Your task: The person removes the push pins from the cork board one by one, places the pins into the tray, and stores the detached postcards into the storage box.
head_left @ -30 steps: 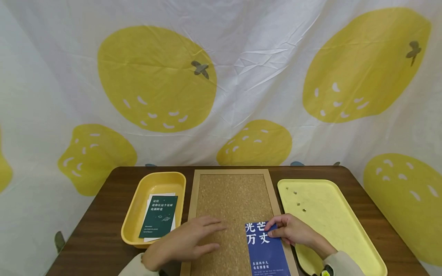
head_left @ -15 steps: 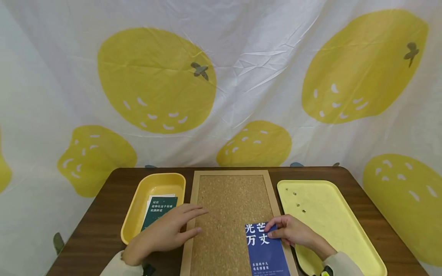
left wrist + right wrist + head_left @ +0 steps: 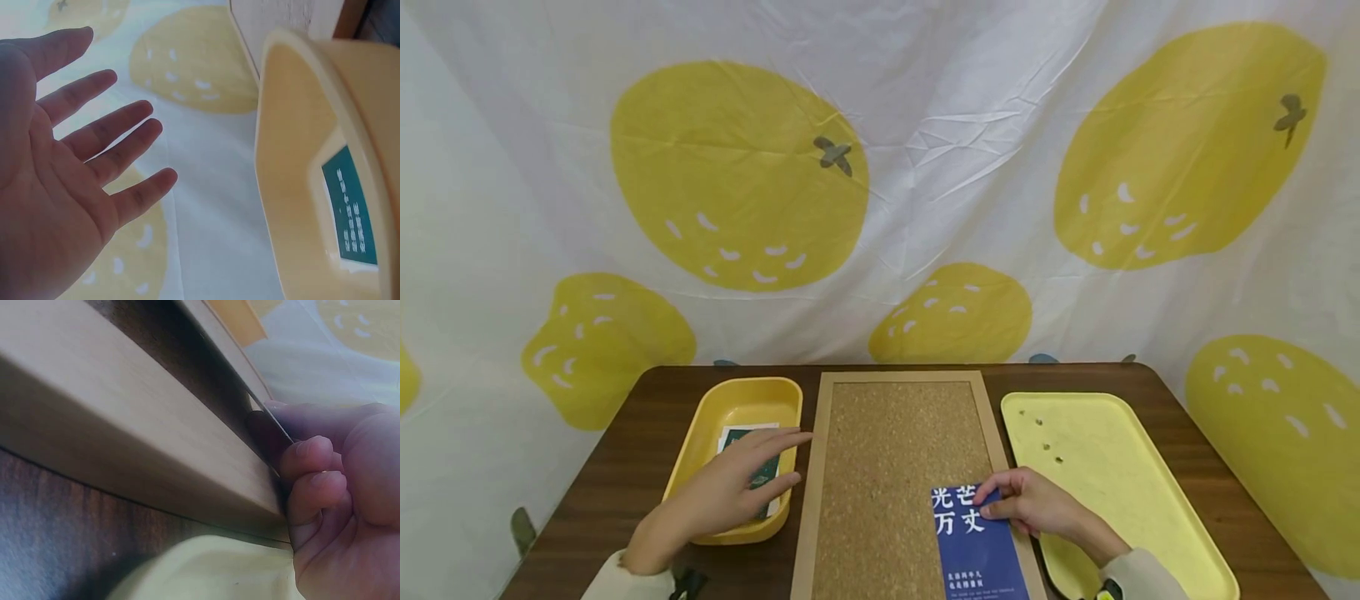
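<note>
My right hand pinches a blue card with white lettering by its upper right edge. The card lies over the right side of a wood-framed cork board; the right wrist view shows its edge raised a little above the frame. My left hand hovers over a yellow-orange bin, fingers straight and spread, holding nothing. Inside the bin, a green card lies on a white one, both partly hidden behind that hand in the head view.
A pale yellow tray sits to the right of the board, with several small pins near its left edge. Dark wood table surrounds everything, and a lemon-print curtain hangs behind it.
My left hand has moved left, from above the cork board to above the bin, and covers part of the green card. My right hand and the blue card stay put.
</note>
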{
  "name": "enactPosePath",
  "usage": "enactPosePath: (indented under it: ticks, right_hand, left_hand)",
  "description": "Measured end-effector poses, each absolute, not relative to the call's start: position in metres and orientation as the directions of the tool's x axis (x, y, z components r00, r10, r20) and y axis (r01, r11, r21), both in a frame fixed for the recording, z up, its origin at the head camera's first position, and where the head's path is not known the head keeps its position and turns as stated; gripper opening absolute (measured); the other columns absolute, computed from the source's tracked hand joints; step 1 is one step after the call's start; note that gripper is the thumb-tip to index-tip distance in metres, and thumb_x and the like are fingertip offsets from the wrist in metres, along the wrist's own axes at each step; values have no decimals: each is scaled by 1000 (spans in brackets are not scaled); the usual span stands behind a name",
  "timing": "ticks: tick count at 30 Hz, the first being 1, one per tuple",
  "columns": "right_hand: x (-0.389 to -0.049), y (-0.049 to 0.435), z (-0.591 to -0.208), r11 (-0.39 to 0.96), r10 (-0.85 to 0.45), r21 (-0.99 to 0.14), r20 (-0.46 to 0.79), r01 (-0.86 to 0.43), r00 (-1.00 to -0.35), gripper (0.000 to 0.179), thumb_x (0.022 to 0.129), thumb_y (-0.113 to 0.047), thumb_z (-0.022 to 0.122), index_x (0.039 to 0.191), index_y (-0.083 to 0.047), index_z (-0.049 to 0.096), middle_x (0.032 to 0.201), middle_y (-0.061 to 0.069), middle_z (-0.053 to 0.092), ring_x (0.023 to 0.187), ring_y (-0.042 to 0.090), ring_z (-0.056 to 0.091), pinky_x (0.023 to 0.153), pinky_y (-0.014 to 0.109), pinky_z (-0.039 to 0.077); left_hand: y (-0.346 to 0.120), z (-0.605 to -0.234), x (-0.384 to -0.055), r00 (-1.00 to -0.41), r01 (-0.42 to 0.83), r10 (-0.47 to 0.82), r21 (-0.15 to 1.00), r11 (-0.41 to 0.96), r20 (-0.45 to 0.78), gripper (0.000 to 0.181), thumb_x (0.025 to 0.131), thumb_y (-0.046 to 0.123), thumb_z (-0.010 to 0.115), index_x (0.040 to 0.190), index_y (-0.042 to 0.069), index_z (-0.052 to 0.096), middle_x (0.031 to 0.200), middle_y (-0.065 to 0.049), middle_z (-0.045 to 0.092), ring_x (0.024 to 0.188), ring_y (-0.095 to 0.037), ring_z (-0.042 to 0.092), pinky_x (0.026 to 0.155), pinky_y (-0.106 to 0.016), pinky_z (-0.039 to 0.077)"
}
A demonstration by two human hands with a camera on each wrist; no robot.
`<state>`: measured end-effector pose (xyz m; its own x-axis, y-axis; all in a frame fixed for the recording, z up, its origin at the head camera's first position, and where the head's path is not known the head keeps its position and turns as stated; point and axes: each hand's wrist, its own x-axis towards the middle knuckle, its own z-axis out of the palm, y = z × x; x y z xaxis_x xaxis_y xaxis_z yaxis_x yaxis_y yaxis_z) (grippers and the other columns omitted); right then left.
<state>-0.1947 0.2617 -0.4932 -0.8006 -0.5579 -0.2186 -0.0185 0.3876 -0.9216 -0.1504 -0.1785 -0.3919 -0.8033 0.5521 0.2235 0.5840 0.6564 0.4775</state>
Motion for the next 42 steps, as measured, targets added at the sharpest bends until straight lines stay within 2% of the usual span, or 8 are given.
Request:
enactPosePath:
  ticks: [6,14,23,28,35,42]
  right_hand:
    - [-195,261,-494,392,-554,-920,-220,-18,-803,18,90,-18,71,104,-6,72,63,-4,59,42,4,43,39,17,36]
    - [-195,262,-494,387,-557,-922,-210,-27,-803,18,91,-17,71,104,-5,72,67,-3,58,43,5,43,39,17,36]
    - [-194,263,-494,394,-548,-919,-220,-17,-807,18,90,-18,71,104,-6,72,67,-3,59,43,5,43,39,17,36]
    - [-194,263,-494,395,-546,-919,-220,-16,-808,18,91,-17,71,104,-6,72,68,-3,60,43,5,43,39,17,36]
    - [-193,263,-494,396,-545,-918,-219,-18,-809,18,91,-17,71,104,-6,72,70,-3,60,44,5,44,39,17,36]
    - [-193,262,-493,393,-546,-920,-219,-16,-809,18,90,-16,71,104,-5,72,70,-3,58,44,5,44,39,17,36]
  left_hand:
    - [-199,-394,-152,-828,559,489,481,675,275,46,100,33,60,142,15,54,143,-9,55,131,-32,51,102,-55,45]
    - [-227,-396,-154,-870,493,384,504,709,311,46,97,27,65,141,16,55,146,-15,51,133,-40,47,102,-63,41]
    - [-249,-405,-157,-893,445,312,543,712,324,44,97,24,66,138,11,56,142,-15,54,132,-41,47,103,-65,39]
    - [-260,-413,-162,-915,400,272,576,713,300,42,97,23,65,137,10,57,142,-15,53,134,-42,45,104,-65,37]
    - [-274,-422,-164,-921,381,232,607,698,312,41,97,21,65,135,8,57,143,-24,48,132,-46,43,101,-69,36]
    - [-288,-435,-170,-945,323,194,640,697,265,45,98,23,64,138,6,54,147,-28,41,135,-51,36,99,-73,34]
